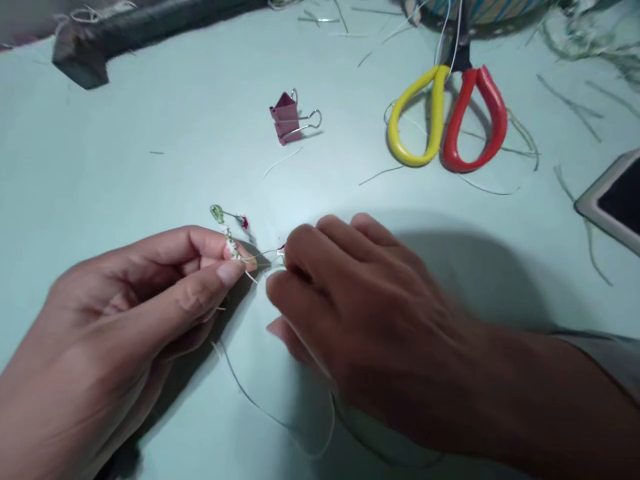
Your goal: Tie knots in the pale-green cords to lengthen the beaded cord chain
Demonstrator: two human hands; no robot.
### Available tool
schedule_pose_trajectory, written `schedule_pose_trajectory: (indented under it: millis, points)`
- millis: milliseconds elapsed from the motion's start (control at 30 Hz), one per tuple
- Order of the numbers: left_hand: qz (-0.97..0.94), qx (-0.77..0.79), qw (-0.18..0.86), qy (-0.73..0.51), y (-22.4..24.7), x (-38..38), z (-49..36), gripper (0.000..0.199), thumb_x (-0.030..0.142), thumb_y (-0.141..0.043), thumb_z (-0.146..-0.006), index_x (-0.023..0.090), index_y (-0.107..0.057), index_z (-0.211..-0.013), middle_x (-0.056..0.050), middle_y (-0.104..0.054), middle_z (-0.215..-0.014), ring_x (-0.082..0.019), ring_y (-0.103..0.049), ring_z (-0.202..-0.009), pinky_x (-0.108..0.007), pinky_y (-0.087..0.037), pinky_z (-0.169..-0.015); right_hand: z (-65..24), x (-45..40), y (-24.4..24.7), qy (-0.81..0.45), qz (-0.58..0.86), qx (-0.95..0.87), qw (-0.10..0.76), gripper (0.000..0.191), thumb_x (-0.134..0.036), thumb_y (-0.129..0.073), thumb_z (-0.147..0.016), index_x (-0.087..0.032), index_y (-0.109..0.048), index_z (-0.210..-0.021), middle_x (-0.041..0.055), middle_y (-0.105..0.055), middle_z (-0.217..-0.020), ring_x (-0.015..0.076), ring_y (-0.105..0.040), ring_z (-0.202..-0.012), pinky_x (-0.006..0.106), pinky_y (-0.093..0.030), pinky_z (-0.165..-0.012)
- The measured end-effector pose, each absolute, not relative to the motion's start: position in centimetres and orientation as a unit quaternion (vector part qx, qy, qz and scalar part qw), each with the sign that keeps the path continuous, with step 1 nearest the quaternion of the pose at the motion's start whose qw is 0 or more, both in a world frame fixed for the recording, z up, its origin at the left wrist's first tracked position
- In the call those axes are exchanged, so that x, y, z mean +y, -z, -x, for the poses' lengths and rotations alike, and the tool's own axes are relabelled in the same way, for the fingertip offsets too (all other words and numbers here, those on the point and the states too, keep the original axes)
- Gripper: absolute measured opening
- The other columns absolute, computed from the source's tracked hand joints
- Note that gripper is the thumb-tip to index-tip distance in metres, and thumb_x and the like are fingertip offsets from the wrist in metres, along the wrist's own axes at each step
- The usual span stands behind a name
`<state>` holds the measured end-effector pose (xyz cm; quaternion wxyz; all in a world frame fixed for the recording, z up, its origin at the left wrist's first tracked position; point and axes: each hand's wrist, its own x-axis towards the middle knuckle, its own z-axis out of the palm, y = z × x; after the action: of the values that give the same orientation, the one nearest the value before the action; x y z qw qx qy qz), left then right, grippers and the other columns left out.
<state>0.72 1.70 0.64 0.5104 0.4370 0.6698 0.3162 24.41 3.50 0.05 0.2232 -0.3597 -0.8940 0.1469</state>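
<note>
Knotted cord stands up from the left hand's pinch, loop end away

Far beyond the left hand point(130, 310), a dark bar point(85, 57) lies on the pale table point(165, 173). The hand itself reaches in from the near left corner, its thumb and forefinger pressed together on the white-and-green knotted cord point(229, 241). The cord's long axis runs away from those fingertips, leaning slightly left, and its green loop point(217, 213) makes the far end. From that loop a thin stem point(231, 215) points rightward and a little back toward me, tipped with a red bit point(243, 221).

Past the left fingertips, fine strands point(265, 253) stretch across the gap to the right hand point(350, 307). Straight beyond that gap sits a purple binder clip point(286, 120).

The right hand comes in from the near right, back upward, fingers curled under; its tips are hidden, so I can't tell whether they're clamped on the strands. Yellow-and-red-handled scissors point(433, 120) lie beyond it; a dark-screened device point(617, 200) is farther to its right.
</note>
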Motion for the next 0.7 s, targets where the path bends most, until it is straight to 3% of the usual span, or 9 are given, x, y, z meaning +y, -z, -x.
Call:
schedule_pose_trajectory:
  millis: [67,133,233,333,500,667,700]
  points:
    - [-0.438,0.661,0.513,-0.329,-0.5,1.7,-1.0,0.029,0.048,-0.099,-0.084,0.027,-0.086,-0.101,0.002,-0.055,-0.067,-0.005,-0.048,-0.051,-0.005,-0.044,-0.041,-24.7,3.4,0.5,-0.136,0.334,-0.902,0.239,0.038,-0.007,-0.048,-0.107,-0.024,-0.07,-0.083,0.0022,-0.066,-0.084,0.023,-0.055,-0.077,0.042,-0.048,-0.073]
    - [-0.423,0.663,0.525,-0.324,-0.6,1.5,-1.2,0.032,0.048,-0.099,-0.083,0.027,-0.088,-0.105,-0.001,-0.065,-0.076,-0.007,-0.053,-0.056,-0.007,-0.052,-0.046,-25.1,3.3,0.7,-0.158,0.325,-0.9,0.243,0.033,-0.004,-0.053,-0.104,-0.022,-0.069,-0.083,0.0018,-0.065,-0.084,0.021,-0.052,-0.074,0.041,-0.048,-0.073]
    - [-0.406,0.663,0.541,-0.32,-1.1,1.2,-1.6,0.025,0.047,-0.095,-0.086,0.027,-0.088,-0.099,-0.003,-0.069,-0.076,-0.011,-0.056,-0.058,-0.013,-0.058,-0.048,-25.5,3.4,0.4,-0.246,0.318,-0.883,0.242,0.031,-0.006,-0.055,-0.105,-0.022,-0.066,-0.081,0.0006,-0.062,-0.086,0.0169,-0.052,-0.074,0.035,-0.049,-0.067]
    - [-0.383,0.679,0.543,-0.311,-1.8,1.4,-1.9,0.025,0.047,-0.096,-0.084,0.025,-0.085,-0.089,-0.002,-0.065,-0.072,-0.009,-0.049,-0.055,-0.01,-0.051,-0.043,-25.6,3.7,-0.3,-0.319,0.334,-0.853,0.242,0.033,-0.006,-0.055,-0.104,-0.024,-0.06,-0.076,-0.0001,-0.061,-0.091,0.0129,-0.053,-0.073,0.029,-0.049,-0.061]
    - [-0.376,0.682,0.548,-0.306,-1.8,2.2,-2.3,0.027,0.047,-0.097,-0.083,0.023,-0.083,-0.082,0.002,-0.044,-0.061,-0.008,-0.039,-0.053,-0.01,-0.048,-0.042,-25.8,4.0,-1.1,-0.351,0.363,-0.814,0.288,0.027,-0.002,-0.052,-0.099,-0.024,-0.064,-0.088,0.0005,-0.068,-0.096,0.0137,-0.064,-0.087,0.027,-0.059,-0.072]
    - [-0.4,0.653,0.562,-0.312,-0.9,2.2,-0.8,0.021,0.042,-0.093,-0.088,0.023,-0.085,-0.087,-0.001,-0.051,-0.065,-0.01,-0.047,-0.054,-0.014,-0.051,-0.041,-25.8,4.7,-1.4,-0.314,0.405,-0.806,0.295,0.028,-0.005,-0.053,-0.105,-0.023,-0.06,-0.085,-0.0014,-0.061,-0.087,0.0135,-0.057,-0.08,0.032,-0.051,-0.07]
    - [-0.41,0.65,0.556,-0.315,-0.7,2.2,-0.3,0.021,0.042,-0.093,-0.088,0.023,-0.085,-0.087,0.001,-0.046,-0.063,-0.01,-0.045,-0.053,-0.014,-0.049,-0.039,-25.7,4.9,-1.4,-0.312,0.413,-0.802,0.298,0.028,-0.004,-0.055,-0.104,-0.023,-0.059,-0.084,-0.0027,-0.059,-0.085,0.0128,-0.055,-0.078,0.032,-0.049,-0.07]
